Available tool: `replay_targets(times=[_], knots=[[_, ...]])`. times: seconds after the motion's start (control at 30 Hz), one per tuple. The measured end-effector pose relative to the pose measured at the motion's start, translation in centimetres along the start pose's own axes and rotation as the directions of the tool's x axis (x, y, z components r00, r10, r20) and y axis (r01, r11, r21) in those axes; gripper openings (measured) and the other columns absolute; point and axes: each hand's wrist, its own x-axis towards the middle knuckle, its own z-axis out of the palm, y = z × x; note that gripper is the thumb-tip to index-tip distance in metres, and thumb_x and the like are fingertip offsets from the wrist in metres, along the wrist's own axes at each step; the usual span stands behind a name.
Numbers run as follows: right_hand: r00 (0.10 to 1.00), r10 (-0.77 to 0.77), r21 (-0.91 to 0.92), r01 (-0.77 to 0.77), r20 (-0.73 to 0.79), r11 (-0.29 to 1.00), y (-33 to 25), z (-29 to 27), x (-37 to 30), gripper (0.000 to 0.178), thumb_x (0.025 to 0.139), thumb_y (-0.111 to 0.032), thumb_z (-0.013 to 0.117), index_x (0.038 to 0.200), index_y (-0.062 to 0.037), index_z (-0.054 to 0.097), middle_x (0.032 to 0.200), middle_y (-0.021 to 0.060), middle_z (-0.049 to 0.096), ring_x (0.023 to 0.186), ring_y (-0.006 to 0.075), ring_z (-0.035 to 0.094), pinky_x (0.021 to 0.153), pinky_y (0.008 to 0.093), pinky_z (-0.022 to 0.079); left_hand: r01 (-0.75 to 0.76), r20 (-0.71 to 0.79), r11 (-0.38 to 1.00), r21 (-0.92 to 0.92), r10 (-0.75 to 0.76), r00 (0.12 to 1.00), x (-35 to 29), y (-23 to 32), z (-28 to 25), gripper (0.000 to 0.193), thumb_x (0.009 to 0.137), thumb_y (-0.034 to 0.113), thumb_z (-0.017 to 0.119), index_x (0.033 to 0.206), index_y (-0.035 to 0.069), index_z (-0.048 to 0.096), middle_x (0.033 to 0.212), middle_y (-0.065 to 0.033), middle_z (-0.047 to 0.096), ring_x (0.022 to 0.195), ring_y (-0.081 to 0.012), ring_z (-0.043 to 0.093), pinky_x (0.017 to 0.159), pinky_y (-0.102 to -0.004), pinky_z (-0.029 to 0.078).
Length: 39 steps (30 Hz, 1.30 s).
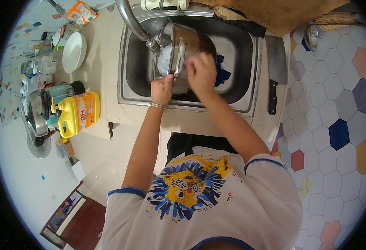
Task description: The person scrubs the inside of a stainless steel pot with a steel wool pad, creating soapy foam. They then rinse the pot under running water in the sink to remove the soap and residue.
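Note:
A shiny metal pot point(189, 39) lies tipped on its side in the steel sink point(244, 89), its opening turned to the left. Something whitish, perhaps suds or water, shows inside it. My left hand point(162, 90) grips the pot's near rim, with the thumb lying along the edge. Against the outer wall, beside the pot's loop handle point(180, 58), my right hand point(201, 76) is curled and slightly blurred; whatever its fingers hold is hidden. Over the pot's opening hangs the curved faucet point(129, 20). A dark blue cloth-like thing point(222, 74) sits on the sink bottom to the right.
A cleaver point(277, 56) with a black handle lies along the right counter edge. Behind the sink is a wooden board point(270, 14). On the left stand a white bowl point(74, 53), a yellow detergent jug point(79, 113) and several jars. A ladle point(311, 37) is at the far right.

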Motion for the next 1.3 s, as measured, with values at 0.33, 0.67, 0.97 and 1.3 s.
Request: replay_targets(times=[0.33, 0.67, 0.97, 1.3], knots=[[0.998, -0.061, -0.023, 0.062, 0.031, 0.998, -0.8, 0.4, 0.3, 0.007, 0.068, -0.004, 0.064, 0.067, -0.0029, 0.058, 0.074, 0.0087, 0.056, 0.07, 0.0299, 0.053, 0.065, 0.0381, 0.043, 0.024, 0.03, 0.998, -0.058, -0.022, 0.999, -0.1, -0.5, -0.2, 0.052, 0.092, 0.032, 0.042, 0.054, -0.003, 0.047, 0.047, -0.0179, 0.041, 0.042, -0.0339, 0.041, 0.044, -0.0386, 0.034], [0.986, -0.149, -0.013, 0.151, 0.068, 0.989, -0.5, 1.0, 1.7, 0.01, 0.064, -0.006, 0.064, 0.063, -0.0026, 0.055, 0.073, 0.0088, 0.051, 0.071, 0.0288, 0.05, 0.058, 0.038, 0.042, 0.012, 0.044, 0.999, -0.048, -0.01, 0.999, -0.2, -1.1, 0.0, 0.053, 0.094, 0.032, 0.04, 0.054, -0.003, 0.044, 0.046, -0.0118, 0.036, 0.041, -0.0229, 0.034, 0.042, -0.0354, 0.03], [0.985, -0.142, 0.063, 0.136, 0.095, 0.989, -1.1, 0.2, -0.9, 0.01, 0.066, -0.008, 0.065, 0.064, -0.0038, 0.057, 0.073, 0.0085, 0.052, 0.072, 0.029, 0.05, 0.062, 0.0372, 0.043, 0.046, 0.031, 0.995, -0.084, -0.044, 0.999, -0.5, -1.4, 0.1, 0.054, 0.092, 0.034, 0.044, 0.054, -0.004, 0.045, 0.047, -0.0173, 0.039, 0.041, -0.0313, 0.038, 0.043, -0.0383, 0.033], [0.991, -0.112, 0.022, 0.111, 0.076, 0.994, -0.8, 1.0, 0.8, 0.011, 0.065, -0.007, 0.066, 0.065, -0.0025, 0.056, 0.071, 0.01, 0.052, 0.069, 0.0304, 0.05, 0.059, 0.0381, 0.042, 0.069, 0.07, 0.996, -0.05, -0.066, 0.995, -0.2, -0.7, -0.3, 0.053, 0.092, 0.036, 0.043, 0.057, -0.004, 0.051, 0.052, -0.0207, 0.045, 0.047, -0.035, 0.048, 0.047, -0.0396, 0.038]])
